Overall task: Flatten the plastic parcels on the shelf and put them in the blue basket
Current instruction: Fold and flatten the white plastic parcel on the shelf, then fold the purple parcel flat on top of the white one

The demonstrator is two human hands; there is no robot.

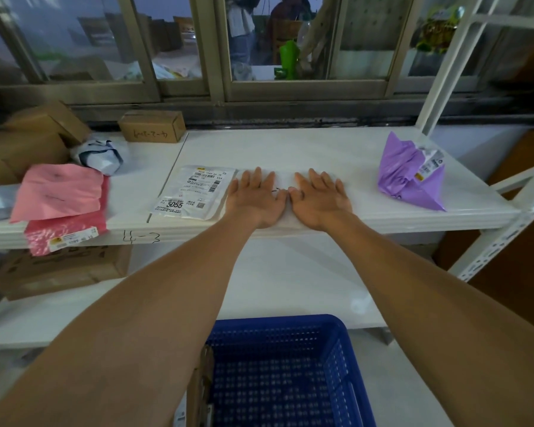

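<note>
A flat white plastic parcel [195, 192] with a "5055" label lies at the middle of the white shelf [290, 146]. My left hand [255, 198] and my right hand [319, 200] press palm-down side by side on its right part, fingers spread, thumbs nearly touching. A crumpled purple parcel [410, 174] stands at the shelf's right end. To the left lie a flat pink parcel [59, 192] on top of a red one [65, 226], and behind them a crumpled white and dark blue parcel [101, 155]. The blue basket [278, 371] sits below, between my forearms.
Cardboard boxes [151, 126] stand at the shelf's back left, and another box [59, 272] sits on the lower shelf. A window runs behind the shelf. A white metal upright [506, 226] frames the right end. A piece of cardboard [199, 389] leans at the basket's left side.
</note>
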